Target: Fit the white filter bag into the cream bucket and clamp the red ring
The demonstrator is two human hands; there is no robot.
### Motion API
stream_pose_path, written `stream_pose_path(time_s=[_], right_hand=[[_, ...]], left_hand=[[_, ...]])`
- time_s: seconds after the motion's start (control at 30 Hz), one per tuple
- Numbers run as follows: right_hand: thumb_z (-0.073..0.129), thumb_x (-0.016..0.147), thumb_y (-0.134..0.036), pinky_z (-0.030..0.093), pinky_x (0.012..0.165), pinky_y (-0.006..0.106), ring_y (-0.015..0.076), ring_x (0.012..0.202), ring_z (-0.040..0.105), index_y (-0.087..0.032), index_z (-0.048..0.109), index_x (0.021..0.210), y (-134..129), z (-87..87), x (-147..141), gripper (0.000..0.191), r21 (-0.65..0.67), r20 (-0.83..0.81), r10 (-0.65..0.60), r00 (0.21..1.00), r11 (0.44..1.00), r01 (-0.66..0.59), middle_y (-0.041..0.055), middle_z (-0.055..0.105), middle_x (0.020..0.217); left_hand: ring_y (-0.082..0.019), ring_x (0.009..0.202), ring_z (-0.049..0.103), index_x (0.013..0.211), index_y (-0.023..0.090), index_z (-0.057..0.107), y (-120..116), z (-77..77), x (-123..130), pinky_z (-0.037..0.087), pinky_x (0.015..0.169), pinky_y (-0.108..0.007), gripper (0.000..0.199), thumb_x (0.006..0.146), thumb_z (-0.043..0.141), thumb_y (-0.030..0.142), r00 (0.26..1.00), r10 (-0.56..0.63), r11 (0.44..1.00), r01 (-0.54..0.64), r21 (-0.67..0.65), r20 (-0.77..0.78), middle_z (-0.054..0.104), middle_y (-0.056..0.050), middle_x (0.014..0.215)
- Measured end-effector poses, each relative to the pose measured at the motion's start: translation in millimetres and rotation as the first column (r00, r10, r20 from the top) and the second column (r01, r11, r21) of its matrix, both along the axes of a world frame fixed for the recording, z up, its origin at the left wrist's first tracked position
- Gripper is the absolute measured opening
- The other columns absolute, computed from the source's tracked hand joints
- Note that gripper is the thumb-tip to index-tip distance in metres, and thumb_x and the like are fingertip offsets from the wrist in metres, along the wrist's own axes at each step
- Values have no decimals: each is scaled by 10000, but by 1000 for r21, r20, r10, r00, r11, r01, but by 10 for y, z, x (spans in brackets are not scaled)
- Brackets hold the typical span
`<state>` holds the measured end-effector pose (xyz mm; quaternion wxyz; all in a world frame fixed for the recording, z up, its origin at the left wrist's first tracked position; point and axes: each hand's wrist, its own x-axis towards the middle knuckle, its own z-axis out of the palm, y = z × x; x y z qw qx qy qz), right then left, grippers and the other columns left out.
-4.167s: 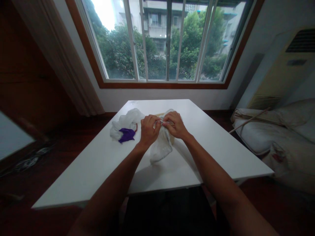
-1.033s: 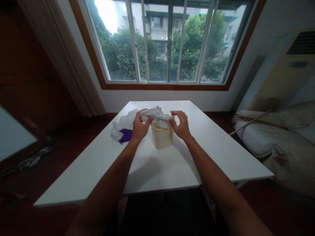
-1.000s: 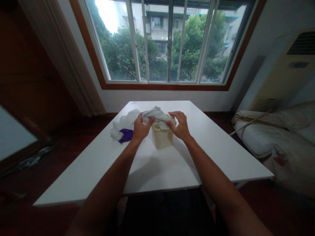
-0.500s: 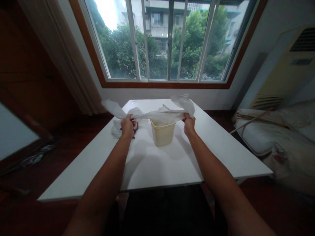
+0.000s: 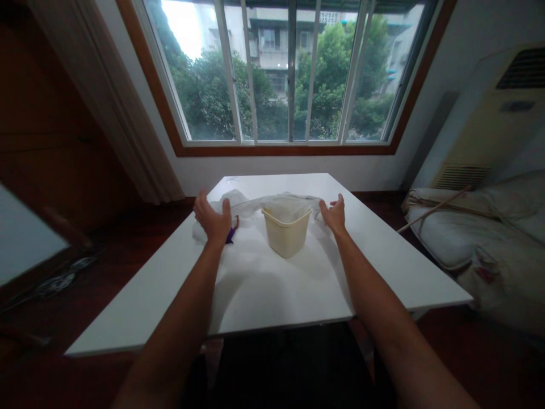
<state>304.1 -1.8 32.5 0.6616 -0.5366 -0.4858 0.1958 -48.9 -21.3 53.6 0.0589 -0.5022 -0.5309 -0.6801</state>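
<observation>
A cream plastic bin (image 5: 287,234) stands upright on the white table (image 5: 272,304). Draped over its far rim and stretching out to both sides is a thin white plastic bag (image 5: 289,205). To the left of the bin, my left hand (image 5: 213,218) has its fingers spread, with nothing gripped in them. My right hand (image 5: 334,215) is at the right end of the bag, fingers apart; whether it touches the plastic I cannot tell. Beside my left hand lies another whitish plastic bundle (image 5: 199,232) with a purple piece (image 5: 230,235), partly hidden by the hand.
A wide window (image 5: 289,85) is beyond the table. On the right, large stuffed sacks (image 5: 489,244) with a stick (image 5: 434,209) lie next to a standing air conditioner (image 5: 477,125). A curtain (image 5: 114,113) hangs at the left.
Both hands have let go of the bag and opened. The bag, stretched between them above the bin, has dropped onto the bin's rim and the table. The bin has shifted slightly right.
</observation>
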Motion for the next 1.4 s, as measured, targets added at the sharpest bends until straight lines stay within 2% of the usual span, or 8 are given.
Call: stream_pose_path(time_s=[0.07, 0.17, 0.33, 0.53, 0.77, 0.97, 1.27, 1.4], right_hand=[[656, 768, -397, 470, 956, 445, 249, 1050, 582, -194, 612, 1136, -42, 52, -54, 422, 198, 216, -106, 971, 978, 63, 122, 634, 1166], [567, 866, -398, 427, 1018, 459, 247, 1065, 591, -192, 672, 1107, -114, 144, -150, 334, 247, 389, 5, 921, 963, -109, 108, 682, 1108], [556, 870, -402, 463, 962, 430, 224, 941, 626, -172, 693, 1113, -122, 174, -210, 362, 155, 396, 139, 908, 964, -215, 98, 700, 1007], [554, 834, -411, 484, 897, 382, 201, 953, 615, -203, 668, 1153, 0, 51, -163, 398, 67, 242, 344, 907, 927, -370, 64, 685, 1057], [660, 637, -287, 479, 739, 317, 164, 748, 568, -172, 709, 944, -36, 156, -122, 331, 113, 22, 286, 958, 951, -287, 25, 674, 838], [668, 549, -259, 428, 625, 260, 131, 650, 535, -203, 691, 748, -278, 381, -31, 208, 238, -200, 611, 766, 789, -567, -5, 635, 733], [666, 695, -460, 205, 476, 239, 75, 469, 302, -143, 668, 618, -380, 412, 98, 326, -189, 172, 663, 729, 748, -636, -46, 420, 472], [622, 740, -446, 209, 491, 235, 69, 495, 307, -143, 610, 565, -360, 374, 135, 350, -362, 347, 744, 572, 668, -650, -51, 394, 500]], left_hand=[[-288, 1344, 434, 1265, 193, 549, -91, 32, 210, 274, 1155, -483, 442, 887, 588, 419, 950, -134, 990, 143, 11, -281, 539, -137, 1382], [-241, 1197, 579, 1271, 197, 586, -158, 28, 512, 371, 1087, -437, 396, 961, 467, 413, 835, -362, 930, 351, -105, -414, 643, -118, 1267], [-228, 1017, 613, 1150, 202, 687, -190, 18, 681, 441, 952, -404, 325, 934, 519, 377, 833, -342, 940, 306, -152, -434, 682, -91, 1050], [-200, 995, 630, 930, 207, 694, -340, 98, 695, 432, 957, -382, 166, 900, 557, 296, 788, -397, 911, 399, -101, -470, 712, -56, 1006], [-166, 978, 663, 815, 224, 662, -554, 167, 814, 295, 1136, -463, 162, 867, 529, 147, 756, -404, 887, 462, -18, -515, 744, 11, 880], [-152, 806, 658, 773, 210, 640, -533, 125, 774, 472, 995, -405, 186, 789, 490, 101, 735, -420, 840, 536, 79, -532, 685, 14, 730], [-106, 573, 554, 933, 160, 678, -602, 166, 727, 443, 571, -235, 208, 859, 484, 161, 737, -434, 847, 529, 44, -518, 641, -4, 703], [-101, 514, 533, 901, 164, 706, -597, 192, 712, 413, 550, -232, 206, 895, 550, 300, 710, -406, 894, 438, -90, -576, 611, 16, 603]])
